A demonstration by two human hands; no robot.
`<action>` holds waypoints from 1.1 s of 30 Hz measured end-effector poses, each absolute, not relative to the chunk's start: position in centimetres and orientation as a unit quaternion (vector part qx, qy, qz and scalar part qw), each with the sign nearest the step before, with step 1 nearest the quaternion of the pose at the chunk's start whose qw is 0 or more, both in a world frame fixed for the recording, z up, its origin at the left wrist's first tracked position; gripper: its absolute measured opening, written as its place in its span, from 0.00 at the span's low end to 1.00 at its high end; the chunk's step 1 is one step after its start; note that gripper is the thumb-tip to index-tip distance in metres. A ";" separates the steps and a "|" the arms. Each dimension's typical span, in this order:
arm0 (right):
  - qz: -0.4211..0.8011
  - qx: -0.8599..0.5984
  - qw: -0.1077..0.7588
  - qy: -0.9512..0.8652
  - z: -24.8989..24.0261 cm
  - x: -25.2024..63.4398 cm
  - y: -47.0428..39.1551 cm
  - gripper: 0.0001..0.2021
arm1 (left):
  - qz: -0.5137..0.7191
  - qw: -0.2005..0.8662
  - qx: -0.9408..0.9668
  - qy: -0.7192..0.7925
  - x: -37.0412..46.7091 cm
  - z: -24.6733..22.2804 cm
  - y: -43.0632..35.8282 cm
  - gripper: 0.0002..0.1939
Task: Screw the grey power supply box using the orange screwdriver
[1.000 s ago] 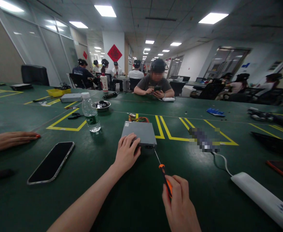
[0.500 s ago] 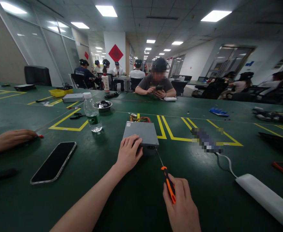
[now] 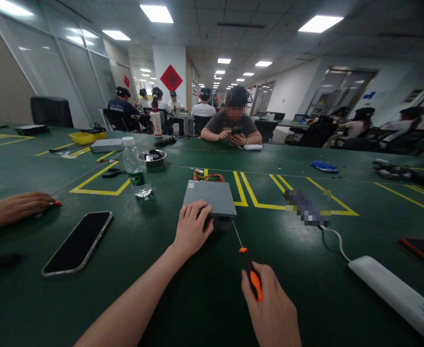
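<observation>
A grey computer power supply (image 3: 212,195) lies flat on the green table, with coloured cables (image 3: 212,177) bunched behind it. My left hand (image 3: 193,226) grips its near left corner, fingers on the top and thumb at the front side. In my right hand (image 3: 271,303) is a screwdriver (image 3: 251,274) with an orange and black handle. Its thin shaft slants up and forward, and the tip meets the power supply's near right corner. Whether the tip sits in a screw is too small to tell.
Left of the power supply stand a water bottle (image 3: 136,168) and a metal bowl (image 3: 154,157). A phone (image 3: 78,243) lies nearer, beside another person's hand (image 3: 20,207). A white power strip (image 3: 392,289) is at right. Across the table sits a person (image 3: 229,127) holding a phone.
The view has shifted slightly. The screwdriver's handle has turned in my right hand, showing a different side of its orange grip. My left hand stays on the power supply.
</observation>
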State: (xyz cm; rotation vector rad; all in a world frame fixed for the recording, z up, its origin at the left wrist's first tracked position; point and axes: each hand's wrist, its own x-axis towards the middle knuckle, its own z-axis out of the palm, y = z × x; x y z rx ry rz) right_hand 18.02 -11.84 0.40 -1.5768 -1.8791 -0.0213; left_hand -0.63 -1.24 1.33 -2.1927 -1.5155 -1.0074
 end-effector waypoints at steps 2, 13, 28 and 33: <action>0.055 -0.621 0.326 -0.711 0.2 18.1 -11.9 0.18 | -0.351 0.145 -0.758 -0.530 -0.6 1.3 -1.2 0.13; 0.621 -0.517 0.429 -0.404 0.8 16.7 -11.2 0.18 | -0.364 0.147 -0.752 -0.529 -0.4 0.9 -0.9 0.13; 0.304 -0.586 0.355 -0.662 0.0 17.3 -12.5 0.29 | -0.367 0.157 -0.752 -0.524 -0.4 0.7 -0.8 0.14; 0.034 -0.546 0.225 -0.806 -1.3 18.9 -12.3 0.27 | -0.362 0.158 -0.752 -0.527 -0.3 0.8 -0.8 0.13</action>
